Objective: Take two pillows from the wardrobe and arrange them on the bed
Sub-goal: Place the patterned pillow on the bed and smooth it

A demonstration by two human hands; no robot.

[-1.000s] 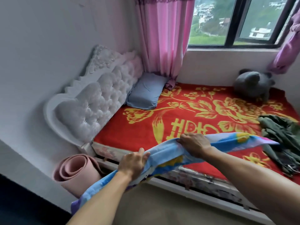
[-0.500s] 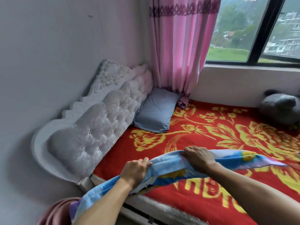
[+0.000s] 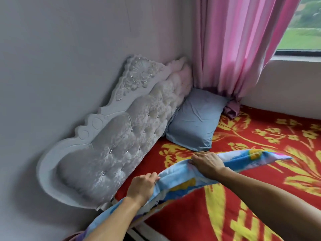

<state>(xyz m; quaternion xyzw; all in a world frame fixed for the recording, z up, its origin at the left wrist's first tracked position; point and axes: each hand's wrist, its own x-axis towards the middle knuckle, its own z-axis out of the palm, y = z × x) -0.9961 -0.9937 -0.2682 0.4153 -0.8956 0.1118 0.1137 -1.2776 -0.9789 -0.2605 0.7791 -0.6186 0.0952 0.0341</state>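
Note:
A flat pillow (image 3: 175,181) in a blue, yellow and pink printed cover hangs over the near corner of the bed (image 3: 260,197), which wears a red blanket with yellow flowers. My left hand (image 3: 141,187) grips the pillow's upper edge near its middle. My right hand (image 3: 207,163) grips the same edge further right. A plain light-blue pillow (image 3: 194,122) leans against the far end of the tufted white headboard (image 3: 121,145), below the curtain.
A pink curtain (image 3: 234,46) hangs down to the bed's far corner beside the window (image 3: 302,32). The grey wall (image 3: 60,58) stands behind the headboard. A rolled pink mat (image 3: 74,236) peeks in at the bottom left.
The view has closed in on the headboard corner. Both hands have carried the printed pillow forward over the bed, nearer the headboard. The grip is unchanged.

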